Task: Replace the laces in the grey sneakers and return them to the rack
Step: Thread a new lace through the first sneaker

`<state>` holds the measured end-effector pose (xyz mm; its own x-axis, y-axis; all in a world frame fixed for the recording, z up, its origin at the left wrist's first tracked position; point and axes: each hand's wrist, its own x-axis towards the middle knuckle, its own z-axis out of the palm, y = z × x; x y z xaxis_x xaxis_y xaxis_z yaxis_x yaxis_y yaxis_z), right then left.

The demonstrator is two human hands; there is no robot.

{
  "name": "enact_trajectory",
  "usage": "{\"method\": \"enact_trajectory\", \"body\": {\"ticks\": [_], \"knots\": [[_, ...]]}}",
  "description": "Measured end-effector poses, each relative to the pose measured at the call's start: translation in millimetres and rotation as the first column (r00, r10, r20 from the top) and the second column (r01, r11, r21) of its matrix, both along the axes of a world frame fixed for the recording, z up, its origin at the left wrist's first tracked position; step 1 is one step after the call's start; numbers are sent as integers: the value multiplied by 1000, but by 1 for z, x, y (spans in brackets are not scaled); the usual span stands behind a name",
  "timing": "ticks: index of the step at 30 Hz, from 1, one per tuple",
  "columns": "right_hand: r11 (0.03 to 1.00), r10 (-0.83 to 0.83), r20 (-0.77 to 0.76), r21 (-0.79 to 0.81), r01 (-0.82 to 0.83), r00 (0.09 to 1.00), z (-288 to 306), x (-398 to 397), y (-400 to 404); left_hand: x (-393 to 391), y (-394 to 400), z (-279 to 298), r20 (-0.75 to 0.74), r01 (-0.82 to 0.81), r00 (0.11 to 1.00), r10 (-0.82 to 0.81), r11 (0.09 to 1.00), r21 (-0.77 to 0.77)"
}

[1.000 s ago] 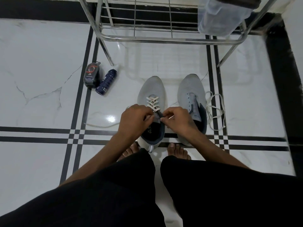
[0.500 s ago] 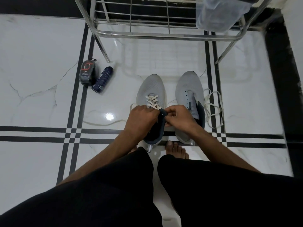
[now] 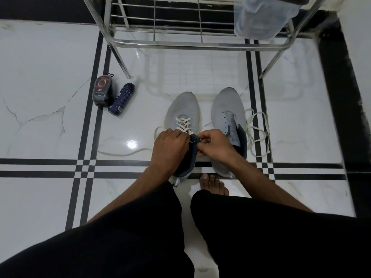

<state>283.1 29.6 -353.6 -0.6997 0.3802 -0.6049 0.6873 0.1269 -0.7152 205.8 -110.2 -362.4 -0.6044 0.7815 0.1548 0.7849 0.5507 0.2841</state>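
I've got both hands at the left sneaker (image 3: 183,115), which sits on the floor (image 3: 40,77) just in front of the rack (image 3: 180,44). Left hand (image 3: 169,146) is curled narrow over the collar and lace (image 3: 183,124); right hand (image 3: 215,145) is pinched, prob on the lace end at the tongue, though the tip itself is hidden so I can't tell for sure.

Progress, my read: approx a third in. Left sneaker has a few crossings done nr the toe, upper eyelets still to go. Right sneaker (image 3: 227,109), just beside the left one, shows bare eyelets, no lace threaded. Its loose lace (image 3: 259,127) lies in a tangle on the far side of that sneaker. A slack tail (image 3: 120,152) trails off the left sneaker across the floor. Then tying, then both back on the rack.

Other stuff: shoe-polish sponge (image 3: 103,91) and spray bottle (image 3: 121,100) by the rack's leg, well apart from the sneakers. A plastic bag (image 3: 261,17) hangs off the rack's corner. Nothing blocks the rack shelf; the tangle might snag.
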Motion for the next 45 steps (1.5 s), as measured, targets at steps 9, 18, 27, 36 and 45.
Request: {"method": "enact_trajectory", "body": {"ticks": [9,18,27,36,45], "knots": [[999,-30,7,-15,30,1000,-1,0,-3,3,4,-7,23,-59,998,58,998,38],[997,-76,0,-21,76,997,-6,0,-6,-5,-2,-10,-82,87,993,-89,996,-28],[990,117,-16,82,-115,993,-1,-3,-4,-13,-2,-11,-79,133,988,-134,991,-20],[840,394,-42,423,-341,918,12,-9,7,-15,-39,-18,199,-186,967,157,972,141],[522,127,282,796,-306,951,58,23,85,-14,-63,-32,462,-351,850,252,925,143]]}}
